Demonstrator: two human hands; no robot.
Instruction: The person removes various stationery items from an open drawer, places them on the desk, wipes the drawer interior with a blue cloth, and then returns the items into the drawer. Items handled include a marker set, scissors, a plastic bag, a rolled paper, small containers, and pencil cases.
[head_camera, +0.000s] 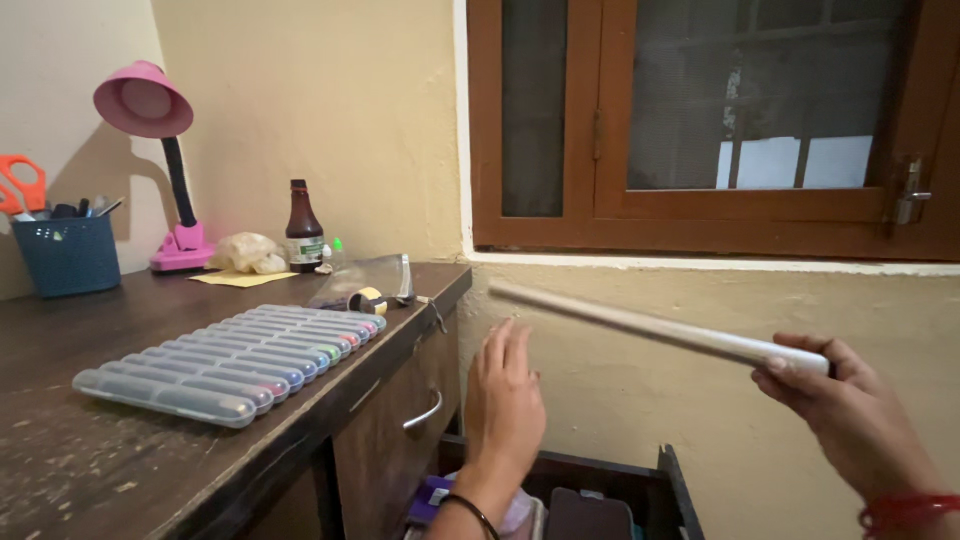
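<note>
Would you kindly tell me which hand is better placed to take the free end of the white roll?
The left hand, probably: open, empty, just below the free end of the white roll; the right hand holds the other end.

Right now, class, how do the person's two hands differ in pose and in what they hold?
The right hand is closed around one end of a long white rolled sheet, while the left hand is open, fingers spread, holding nothing. The right hand sits at the far right; the left hand hovers above the open drawer beside the desk. Both wear a wristband.
</note>
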